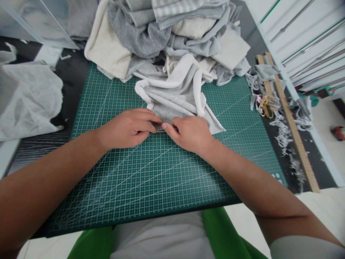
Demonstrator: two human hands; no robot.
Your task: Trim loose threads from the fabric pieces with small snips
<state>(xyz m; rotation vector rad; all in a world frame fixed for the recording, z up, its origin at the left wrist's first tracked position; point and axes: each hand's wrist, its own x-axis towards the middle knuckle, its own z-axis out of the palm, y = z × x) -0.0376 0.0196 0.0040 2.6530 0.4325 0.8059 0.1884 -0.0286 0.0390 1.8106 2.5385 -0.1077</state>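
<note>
A light grey piece of fabric (pixel 178 95) with thick white edging lies rumpled on a green cutting mat (pixel 161 172). Both hands meet at its near edge. The fingers of my left hand (pixel 132 127) are bent together and pinch the left part of that edge. Beside it, my right hand (pixel 190 133) is curled, its thumb pressed on the same edge and its other fingers tucked into the cloth. The fabric's right corner spreads flat past my right hand. Between the hands a narrow fold shows; the part under the fingers is hidden.
A heap of grey and cream fabric (pixel 151 36) covers the mat's far side. Right of the mat lie gold-handled scissors (pixel 265 108), wooden strips (pixel 293 136) and cloth scraps (pixel 283 129). More pale fabric (pixel 27 97) lies at the left, near a clear plastic bin (pixel 51 21).
</note>
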